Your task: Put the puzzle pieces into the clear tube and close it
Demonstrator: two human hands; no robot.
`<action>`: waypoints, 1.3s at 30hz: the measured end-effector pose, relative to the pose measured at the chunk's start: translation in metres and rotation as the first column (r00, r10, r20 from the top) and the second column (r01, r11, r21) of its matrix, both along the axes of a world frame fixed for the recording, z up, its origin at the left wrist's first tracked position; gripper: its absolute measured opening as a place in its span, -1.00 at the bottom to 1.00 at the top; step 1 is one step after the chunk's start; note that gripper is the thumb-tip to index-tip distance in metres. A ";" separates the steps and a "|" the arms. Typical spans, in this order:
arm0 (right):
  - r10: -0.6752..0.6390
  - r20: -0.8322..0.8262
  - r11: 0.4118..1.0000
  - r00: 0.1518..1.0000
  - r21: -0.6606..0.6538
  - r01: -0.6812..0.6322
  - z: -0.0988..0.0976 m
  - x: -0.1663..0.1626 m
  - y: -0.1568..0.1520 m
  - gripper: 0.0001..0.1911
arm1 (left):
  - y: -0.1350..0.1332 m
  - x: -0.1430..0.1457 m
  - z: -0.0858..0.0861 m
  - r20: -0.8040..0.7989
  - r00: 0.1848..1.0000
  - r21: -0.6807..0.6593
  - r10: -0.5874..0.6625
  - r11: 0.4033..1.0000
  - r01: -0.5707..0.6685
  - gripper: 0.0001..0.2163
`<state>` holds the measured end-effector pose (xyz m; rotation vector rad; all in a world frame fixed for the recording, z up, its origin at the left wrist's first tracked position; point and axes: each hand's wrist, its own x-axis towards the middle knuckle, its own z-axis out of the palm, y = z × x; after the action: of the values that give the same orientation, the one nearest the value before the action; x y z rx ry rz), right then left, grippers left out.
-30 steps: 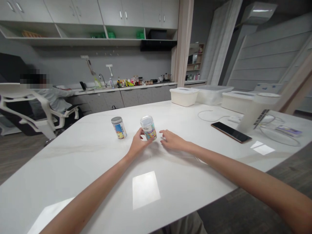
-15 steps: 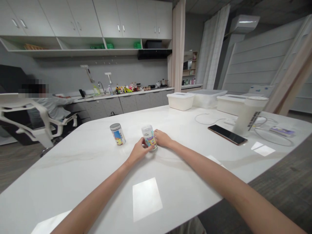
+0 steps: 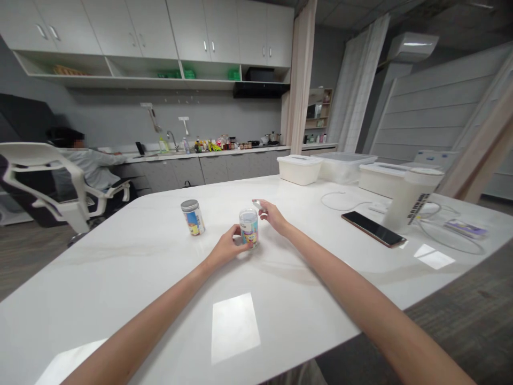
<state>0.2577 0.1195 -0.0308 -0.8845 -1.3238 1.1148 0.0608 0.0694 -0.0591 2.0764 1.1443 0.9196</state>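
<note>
A clear jar point(image 3: 249, 229) with a colourful label stands upright on the white table, its top open. My left hand point(image 3: 229, 241) is closed round the jar's lower left side. Just right of the rim and a little above it, my right hand point(image 3: 273, 216) pinches a small silvery lid point(image 3: 256, 204), apart from the jar. Further left, a second jar point(image 3: 193, 218) with a grey lid and a blue and yellow label stands upright, touched by neither hand.
A phone point(image 3: 372, 229) lies to the right, beside a tall whitish bottle point(image 3: 411, 200) and a white cable point(image 3: 340, 201). Lidded plastic boxes point(image 3: 298, 171) line the table's far side. At far left a person point(image 3: 90, 166) sits in a white chair point(image 3: 74, 171) by the counter.
My right hand has lifted the lid off the jar and moved slightly up and right. My left hand still grips the jar. The view has shifted a little.
</note>
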 end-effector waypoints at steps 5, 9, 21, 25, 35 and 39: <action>0.156 -0.390 0.981 0.908 -0.049 -0.189 0.022 -0.005 -0.019 -0.74 | -0.004 0.000 0.002 0.018 0.999 -0.017 -0.029 0.999 0.029 -0.58; 0.245 -0.405 0.967 0.881 0.037 -0.252 0.035 -0.007 -0.032 -0.63 | -0.008 0.002 0.006 0.045 0.998 -0.029 -0.042 0.999 0.044 -0.59; 0.084 -0.047 0.984 0.995 0.161 -0.075 0.042 -0.014 -0.037 -0.43 | -0.009 0.002 0.006 0.051 0.998 -0.032 -0.028 0.999 0.030 -0.59; 0.086 -0.102 0.985 0.991 0.160 -0.069 0.043 -0.012 -0.037 -0.45 | -0.008 0.001 0.005 0.054 0.998 -0.026 -0.030 0.999 0.031 -0.59; 0.041 -0.036 0.976 0.999 0.217 -0.032 0.033 -0.014 -0.031 -0.56 | -0.004 0.001 -0.001 0.048 0.998 -0.007 -0.035 0.999 0.036 -0.59; 0.034 0.159 0.950 0.987 0.300 -0.081 0.029 -0.015 -0.033 -0.59 | -0.006 0.002 0.000 0.065 0.997 -0.019 -0.045 0.999 0.047 -0.61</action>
<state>0.2431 0.0864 -0.0018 -0.7134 -1.6076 0.8674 0.0624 0.0638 -0.0593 2.0332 1.0641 0.9417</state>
